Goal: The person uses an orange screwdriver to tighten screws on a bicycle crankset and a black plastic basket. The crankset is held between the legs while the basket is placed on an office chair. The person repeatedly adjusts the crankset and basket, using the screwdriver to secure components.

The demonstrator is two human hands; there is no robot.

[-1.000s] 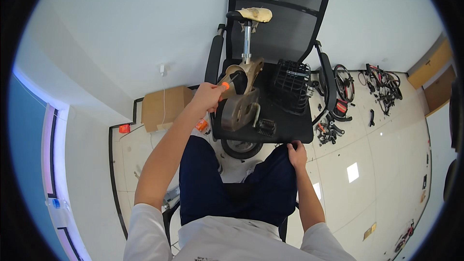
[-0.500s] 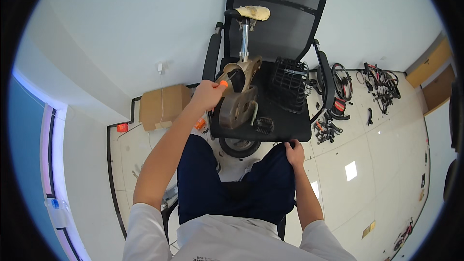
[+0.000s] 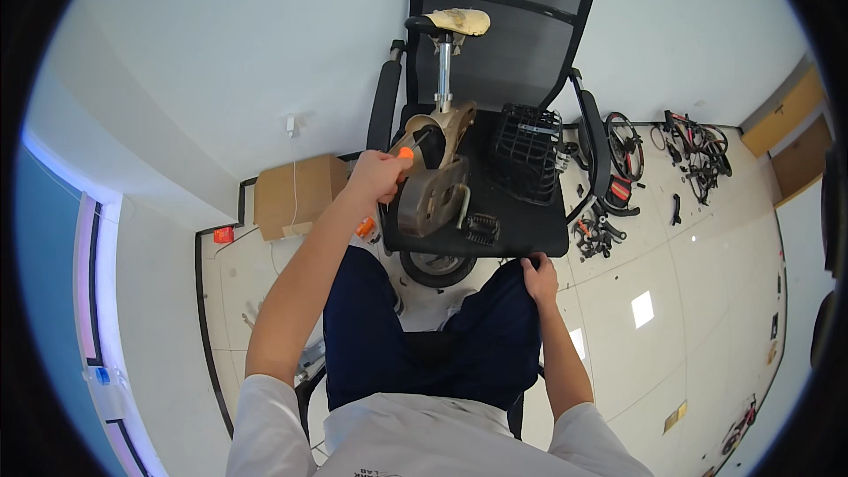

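My left hand (image 3: 375, 178) is closed around the orange handle of a screwdriver (image 3: 406, 154), whose dark shaft points up toward the tan bicycle frame (image 3: 453, 126). The frame sits on the seat of a black mesh-backed office chair (image 3: 530, 234). It carries a worn, peeling saddle (image 3: 459, 22) on a silver seat post (image 3: 444, 75), a brown chain guard (image 3: 424, 203), and a crank with a black pedal (image 3: 482, 228). The screwdriver's tip is hard to make out against the frame. My right hand (image 3: 540, 279) rests on my right knee by the seat's front edge, holding nothing.
A black wire basket (image 3: 526, 155) lies on the seat's right side, below the chair's armrest (image 3: 595, 146). A small wheel (image 3: 437, 269) shows beneath the seat. At left on the floor stands a cardboard box (image 3: 300, 194). Bicycle parts (image 3: 698, 159) lie along the wall at right.
The view has shifted very slightly. My left hand stays at the bicycle frame with the screwdriver, and my right hand remains on my knee.
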